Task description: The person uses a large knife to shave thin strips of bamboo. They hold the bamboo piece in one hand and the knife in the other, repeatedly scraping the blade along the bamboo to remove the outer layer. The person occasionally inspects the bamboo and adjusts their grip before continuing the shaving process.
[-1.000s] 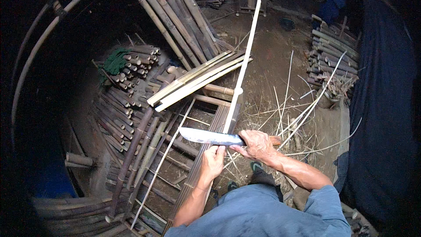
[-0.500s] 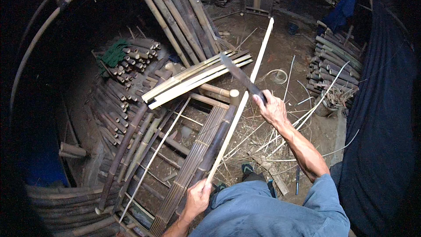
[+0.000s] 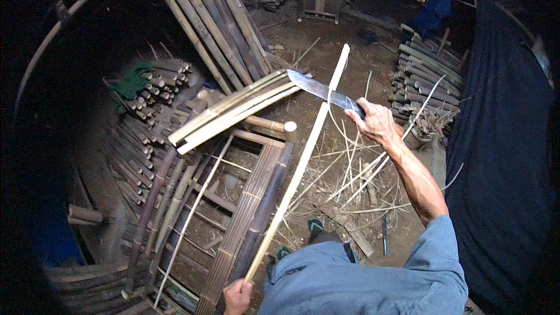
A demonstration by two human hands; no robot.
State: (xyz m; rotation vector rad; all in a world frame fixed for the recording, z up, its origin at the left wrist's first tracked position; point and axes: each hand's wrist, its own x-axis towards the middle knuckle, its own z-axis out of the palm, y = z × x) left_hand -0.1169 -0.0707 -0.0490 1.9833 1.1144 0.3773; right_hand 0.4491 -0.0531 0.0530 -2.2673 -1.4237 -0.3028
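Note:
My left hand [image 3: 238,296] is closed around the near end of a long, pale bamboo strip [image 3: 297,184], which slants up and away to the right. My right hand [image 3: 376,121] grips the dark handle of a machete [image 3: 315,87]. Its broad blade lies across the strip near the far end, covering a short stretch of it. From the crossing hangs a thin, curled bamboo sliver. Left of the strip stands a bamboo bench frame [image 3: 233,239] with a slatted surface. Split bamboo pieces [image 3: 233,111] rest on its far end.
Loose shavings [image 3: 356,169] litter the ground ahead of my feet. Cut bamboo poles are stacked at the left [image 3: 131,163] and far right [image 3: 426,76]. Tall poles [image 3: 216,23] lean behind the bench. A dark cloth [image 3: 496,157] hangs along the right. A dark, thin tool [image 3: 384,234] lies on the ground.
My left hand has drawn back toward the lower edge with the strip. The machete's blade now crosses the strip nearer its far end, and a thin sliver curls beside it. The view has shifted slightly.

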